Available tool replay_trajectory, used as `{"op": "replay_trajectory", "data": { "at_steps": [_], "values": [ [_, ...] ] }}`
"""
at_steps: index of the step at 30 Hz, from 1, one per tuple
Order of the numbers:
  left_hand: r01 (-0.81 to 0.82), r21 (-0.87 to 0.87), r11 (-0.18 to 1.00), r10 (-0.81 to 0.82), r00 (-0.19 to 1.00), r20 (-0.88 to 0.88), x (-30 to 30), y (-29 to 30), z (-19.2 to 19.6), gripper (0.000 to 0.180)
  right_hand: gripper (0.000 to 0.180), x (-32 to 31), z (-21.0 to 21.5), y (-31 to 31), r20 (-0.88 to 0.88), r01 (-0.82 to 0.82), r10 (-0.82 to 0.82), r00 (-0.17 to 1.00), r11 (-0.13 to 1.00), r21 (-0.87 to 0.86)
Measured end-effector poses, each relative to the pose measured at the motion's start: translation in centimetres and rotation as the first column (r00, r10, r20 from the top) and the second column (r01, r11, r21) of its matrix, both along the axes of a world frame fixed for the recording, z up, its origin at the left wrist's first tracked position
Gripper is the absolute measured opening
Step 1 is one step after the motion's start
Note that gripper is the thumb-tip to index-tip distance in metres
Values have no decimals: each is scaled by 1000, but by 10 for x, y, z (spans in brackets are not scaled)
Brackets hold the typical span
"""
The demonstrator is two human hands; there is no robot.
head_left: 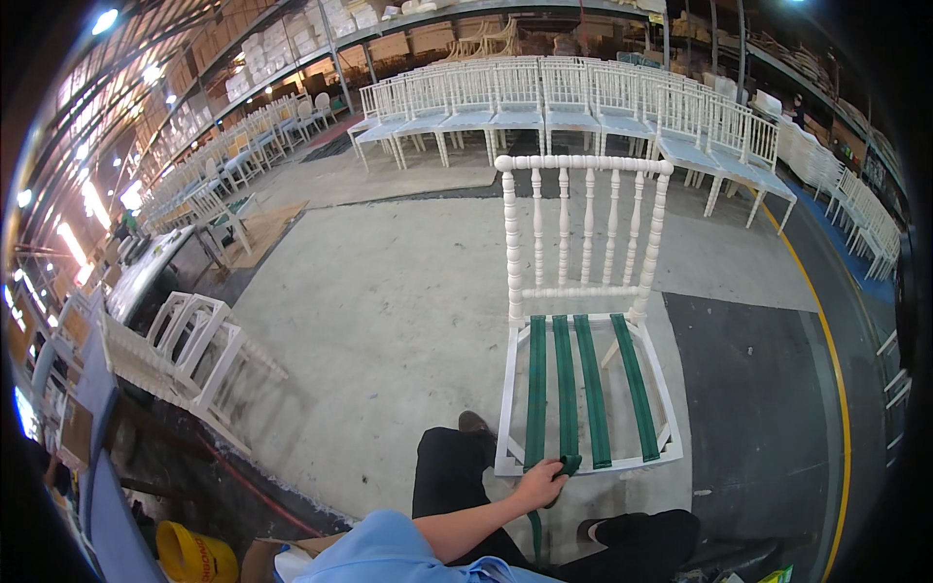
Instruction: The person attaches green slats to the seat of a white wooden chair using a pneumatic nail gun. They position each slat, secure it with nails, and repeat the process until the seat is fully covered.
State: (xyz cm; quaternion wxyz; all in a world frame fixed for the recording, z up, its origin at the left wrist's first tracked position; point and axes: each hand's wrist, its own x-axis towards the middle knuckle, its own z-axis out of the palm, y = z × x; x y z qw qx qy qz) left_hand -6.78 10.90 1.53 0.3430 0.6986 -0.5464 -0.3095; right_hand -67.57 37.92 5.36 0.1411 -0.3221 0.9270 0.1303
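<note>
A white chair frame (582, 163) with turned spindles in its back stands upright in front of me. Several green webbing straps (566, 379) run from back to front across its open seat frame (671, 389). At the seat's front rail, my left hand (541, 484) is closed around the front end of one green strap. A loose length of green strap (535, 536) hangs below that hand, between my legs. My right hand does not show.
Rows of white chairs (583, 97) line the back. To the left, another white chair frame (199, 355) lies tipped beside a blue-covered bench (109, 496). A yellow bucket (194, 556) sits at lower left. A yellow line (844, 428) marks the floor at right.
</note>
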Motion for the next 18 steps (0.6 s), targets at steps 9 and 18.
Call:
{"op": "replay_trajectory", "data": {
  "at_steps": [9,18],
  "values": [
    [87,214,973,-77,996,-52,4,-11,-2,37,62,10,36,-38,29,-30,37,999,972,-233],
    [154,330,931,-174,984,33,17,-6,12,45,63,80,106,-209,181,-43,575,798,355,-934]
  ]
}}
